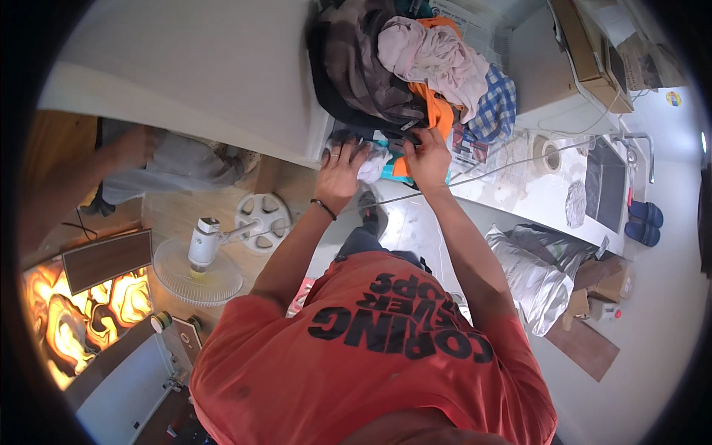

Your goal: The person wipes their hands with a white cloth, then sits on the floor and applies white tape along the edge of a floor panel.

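Note:
My left hand (343,169) lies with its fingers spread on a crumpled white cloth (373,165) at the near edge of a heap of laundry. Beside it, my right hand (429,162) is closed on the end of an orange cloth (440,113), close to a zip on a dark garment. That dark grey-brown garment (356,67) makes up the left of the heap. A pale pink cloth (430,63) rests on top, and a blue-and-white checked cloth (498,104) hangs at the right. Some teal material shows below my fingers.
A thin cable (475,176) runs across above my right forearm. To the right are a sink (608,185) and silvery sacks (530,274) below the counter. A white fan (204,256) stands at the left, near a seated person's legs (170,167) and a lit screen (81,311).

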`<state>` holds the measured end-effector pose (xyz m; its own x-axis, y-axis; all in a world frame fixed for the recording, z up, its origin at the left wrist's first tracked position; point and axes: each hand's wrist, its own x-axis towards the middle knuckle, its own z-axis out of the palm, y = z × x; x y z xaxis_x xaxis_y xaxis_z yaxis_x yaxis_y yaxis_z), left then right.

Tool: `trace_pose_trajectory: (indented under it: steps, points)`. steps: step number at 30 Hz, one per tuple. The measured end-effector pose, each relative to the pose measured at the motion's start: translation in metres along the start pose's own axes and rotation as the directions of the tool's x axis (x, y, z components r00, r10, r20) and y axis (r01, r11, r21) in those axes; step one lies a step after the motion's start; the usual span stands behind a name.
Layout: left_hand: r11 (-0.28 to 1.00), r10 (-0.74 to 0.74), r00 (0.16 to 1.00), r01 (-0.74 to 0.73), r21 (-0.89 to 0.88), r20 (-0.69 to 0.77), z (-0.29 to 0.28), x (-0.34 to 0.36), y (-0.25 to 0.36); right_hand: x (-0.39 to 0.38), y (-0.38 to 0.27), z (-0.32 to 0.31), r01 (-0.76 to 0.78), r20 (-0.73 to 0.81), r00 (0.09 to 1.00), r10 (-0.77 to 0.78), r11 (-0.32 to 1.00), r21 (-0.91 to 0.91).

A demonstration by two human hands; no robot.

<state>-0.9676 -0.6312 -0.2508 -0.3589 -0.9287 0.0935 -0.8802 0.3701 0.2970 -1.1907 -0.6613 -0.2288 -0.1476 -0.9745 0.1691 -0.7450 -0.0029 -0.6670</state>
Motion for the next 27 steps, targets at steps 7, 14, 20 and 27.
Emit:
trace_pose_trajectory:
  steps: [7, 14, 20, 27]
  points:
    - [0.993, -0.006, 0.998, -0.001, 0.114, 0.059, 0.029, 0.056, -0.012, -0.002, 0.002, -0.017, 0.04, -0.031, 0.999, -0.036, 0.991, 0.131]
    - [0.995, -0.002, 1.0, -0.001, 0.101, 0.029, 0.032, 0.032, -0.011, 0.006, 0.02, -0.026, 0.021, -0.013, 1.0, -0.019, 0.982, 0.19]
    - [0.987, -0.146, 0.986, 0.151, 0.059, -0.081, 0.05, 0.023, 0.007, 0.012, 0.043, -0.023, 0.257, 0.098, 0.958, -0.268, 0.96, 0.111]
    - [0.93, -0.346, 0.925, 0.36, 0.073, -0.158, 0.037, -0.037, 0.056, -0.006, 0.038, -0.039, 0.662, 0.117, 0.708, -0.696, 0.713, 0.231]
